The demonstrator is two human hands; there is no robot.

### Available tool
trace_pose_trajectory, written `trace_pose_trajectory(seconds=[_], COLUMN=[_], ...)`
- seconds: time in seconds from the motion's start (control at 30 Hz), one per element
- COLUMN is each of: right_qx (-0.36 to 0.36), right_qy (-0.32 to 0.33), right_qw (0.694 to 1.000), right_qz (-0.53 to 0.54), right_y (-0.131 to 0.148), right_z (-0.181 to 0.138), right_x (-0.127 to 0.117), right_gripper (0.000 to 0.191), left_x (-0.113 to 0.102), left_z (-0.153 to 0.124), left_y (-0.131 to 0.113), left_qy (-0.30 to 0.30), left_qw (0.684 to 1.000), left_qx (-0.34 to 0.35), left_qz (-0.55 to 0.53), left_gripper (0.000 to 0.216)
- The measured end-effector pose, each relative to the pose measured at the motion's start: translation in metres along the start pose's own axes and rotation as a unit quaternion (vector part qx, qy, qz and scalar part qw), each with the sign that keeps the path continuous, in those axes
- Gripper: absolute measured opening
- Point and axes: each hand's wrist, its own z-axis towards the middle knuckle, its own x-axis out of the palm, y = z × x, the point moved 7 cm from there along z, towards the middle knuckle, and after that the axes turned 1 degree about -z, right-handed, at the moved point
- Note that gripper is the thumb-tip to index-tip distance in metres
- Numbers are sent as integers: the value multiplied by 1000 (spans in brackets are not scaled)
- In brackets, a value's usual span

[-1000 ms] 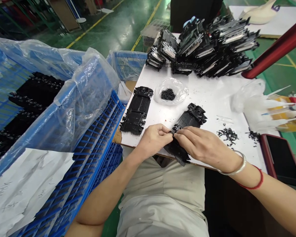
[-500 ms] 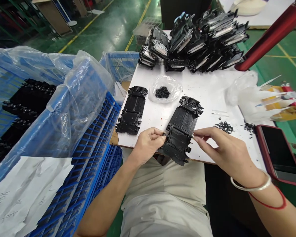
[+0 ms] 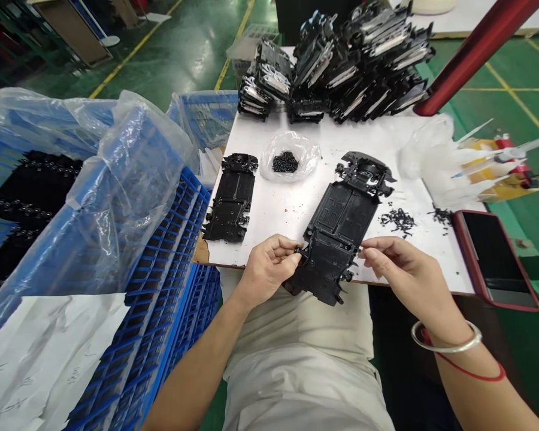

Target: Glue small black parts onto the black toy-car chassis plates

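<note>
A black plastic toy-car chassis (image 3: 339, 230) lies tilted over the near edge of the white table (image 3: 296, 203). My left hand (image 3: 267, 269) pinches its left side with curled fingers. My right hand (image 3: 397, 269) is closed on its right side, thumb and fingers pressed together at the edge. A second black chassis (image 3: 231, 197) lies flat to the left. Behind them sits a clear bag of small black screws (image 3: 286, 160). Loose black screws (image 3: 397, 218) are scattered to the right.
A heap of black chassis parts (image 3: 341, 66) fills the table's far end. A blue crate (image 3: 130, 251) lined with plastic and holding black parts stands at my left. A red-cased phone (image 3: 494, 257), crumpled plastic (image 3: 424, 158) and a red pole (image 3: 471, 54) are on the right.
My right hand slid from the chassis's middle to its right edge. The chassis is now lifted and shows in full between both hands.
</note>
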Motion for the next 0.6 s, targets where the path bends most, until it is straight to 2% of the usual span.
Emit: trace_pose_trajectory(seconds=[0.2, 0.43, 0.53, 0.6], right_qx=[12, 32, 44, 44], right_qy=[14, 2, -22, -42], right_qw=[998, 992, 989, 989], right_qz=[65, 122, 137, 138], right_y=[6, 0, -9, -14], right_z=[4, 2, 2, 2], right_x=[3, 1, -2, -6], right_gripper=[31, 33, 31, 31], left_x=[3, 12, 14, 6], left_z=[-3, -4, -6, -3], left_y=[2, 5, -10, -34], left_qy=[35, 77, 129, 113], left_qw=[999, 997, 987, 972], left_qx=[12, -13, -18, 15], left_qz=[0, 13, 89, 204], left_gripper=[19, 19, 28, 37])
